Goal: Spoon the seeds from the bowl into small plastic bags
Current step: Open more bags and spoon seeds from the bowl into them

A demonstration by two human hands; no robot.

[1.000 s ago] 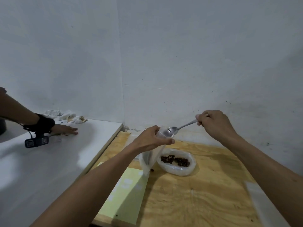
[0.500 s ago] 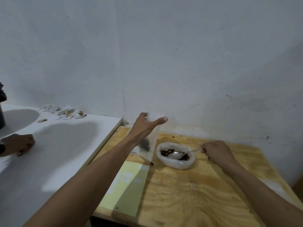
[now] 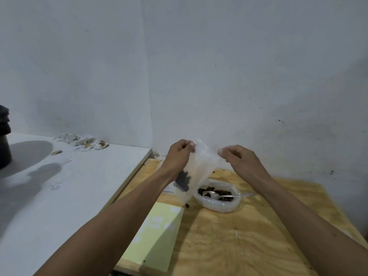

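A small clear plastic bag [image 3: 197, 172] hangs above the wooden table [image 3: 239, 240], with dark seeds gathered at its lower left. My left hand [image 3: 179, 156] pinches the bag's top left corner. My right hand [image 3: 239, 160] pinches its top right edge. Below the bag sits a translucent white bowl [image 3: 217, 204] holding dark brown seeds [image 3: 223, 193]. A metal spoon [image 3: 221, 195] lies in the bowl, its handle pointing right over the rim. One loose seed [image 3: 187, 205] lies on the wood left of the bowl.
A pale green sheet [image 3: 157, 232] lies on the table's left part. A white counter [image 3: 59, 186] adjoins on the left, with crumpled white scraps [image 3: 83, 140] at its back and a dark object [image 3: 4, 136] at the far left edge. White walls stand close behind.
My right hand left the spoon in the bowl and rose to the bag's top edge. The bag is now held by both hands. The other person's hand on the counter is gone.
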